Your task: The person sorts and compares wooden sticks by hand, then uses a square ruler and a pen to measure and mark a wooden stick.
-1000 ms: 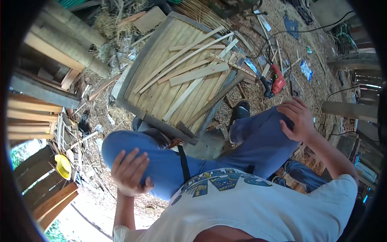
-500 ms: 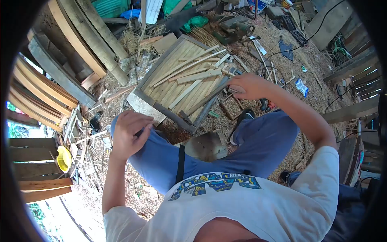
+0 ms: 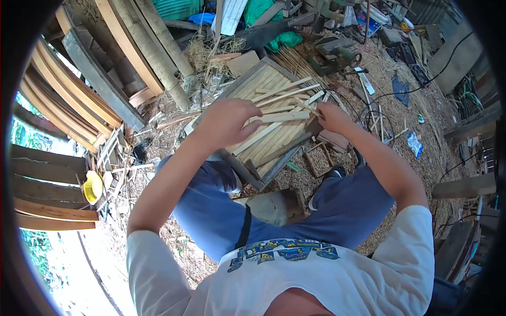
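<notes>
Wooden strips (image 3: 287, 117) loosely crossed on a slatted panel (image 3: 240, 169), low between the knees. Right hand (image 3: 334, 118) at the far edge, seemingly pinching the end of a thin strip (image 3: 307, 108); left hand (image 3: 226, 121) above the near side, thumb and fingers apart, apparently empty. Likely trouble: splinters, or strips sliding off if tugged from the overlap. Around, shaving-strewn ground (image 3: 406, 174), leaning planks (image 3: 129, 50), yellow bowl (image 3: 93, 188) well apart.

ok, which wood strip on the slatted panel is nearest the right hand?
The wood strip whose lower end reaches the right hand. It slants down to the right; most of the other strips on the slatted panel rise to the right.
</notes>
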### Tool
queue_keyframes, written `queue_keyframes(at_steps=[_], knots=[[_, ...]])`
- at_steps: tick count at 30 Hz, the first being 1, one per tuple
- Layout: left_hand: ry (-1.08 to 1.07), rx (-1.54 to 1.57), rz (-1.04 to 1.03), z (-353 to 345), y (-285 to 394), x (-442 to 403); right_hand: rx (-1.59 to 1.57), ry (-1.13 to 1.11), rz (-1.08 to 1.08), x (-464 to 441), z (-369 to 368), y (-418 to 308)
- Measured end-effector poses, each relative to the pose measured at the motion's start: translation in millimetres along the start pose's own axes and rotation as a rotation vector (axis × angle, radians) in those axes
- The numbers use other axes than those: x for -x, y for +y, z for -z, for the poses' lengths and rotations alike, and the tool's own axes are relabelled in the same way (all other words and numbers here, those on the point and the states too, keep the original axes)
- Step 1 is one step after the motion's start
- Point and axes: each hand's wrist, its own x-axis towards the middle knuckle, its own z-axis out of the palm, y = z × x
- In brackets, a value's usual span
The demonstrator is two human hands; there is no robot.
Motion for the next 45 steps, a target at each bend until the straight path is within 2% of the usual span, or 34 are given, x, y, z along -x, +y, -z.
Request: queue_keyframes(at_steps=[3, 6, 9, 11, 15, 19, 27, 33, 37, 39, 42, 45], knots=[[-0.227, -0.373, 0.035, -50.1, -47.2, -41.7, -0.126, 0.145, -0.045, -2.2, -0.4, -1.4], [-0.164, 0.002, 0.136, -98.2, -77.4, -56.2, -0.227, 0.237, -0.109, -8.1, 2.9, -7.9], [-0.176, -0.013, 0.243, -113.8, -79.7, -58.6, -0.271, 0.246, -0.151, -13.0, 3.9, -9.1], [-0.086, 0.004, 0.303, -125.9, -85.4, -59.8, -0.269, 0.253, -0.143, -21.1, 5.0, -5.0], [-0.013, 0.0, 0.407, -129.6, -101.4, -61.0, -0.257, 0.212, -0.133, -39.0, -1.4, -2.7], [-0.157, 0.029, 0.448, -127.1, -109.2, -65.7, -0.303, 0.127, -0.11, -57.6, 2.0, -13.4], [-0.195, -0.077, 0.521, -127.8, -113.5, -74.7, -0.323, 0.168, -0.118, -73.8, -6.8, -18.4], [-0.108, -0.122, 0.637, -104.2, -132.9, -62.8, -0.295, 0.195, -0.166, -66.5, 0.7, -24.6], [-0.155, -0.132, 0.661, -109.7, -131.0, -53.0, -0.269, 0.25, -0.127, -71.2, -2.0, -32.4], [-0.205, -0.145, 0.678, -116.1, -126.1, -50.8, -0.195, 0.18, -0.156, -74.2, -0.6, -40.2], [-0.02, -0.212, 0.532, -125.7, -109.1, -47.2, -0.138, 0.152, -0.138, -79.7, -3.3, -40.2], [0.029, -0.148, 0.381, -113.3, -80.0, -48.7, -0.123, 0.174, -0.126, -86.7, -3.8, -35.8]])
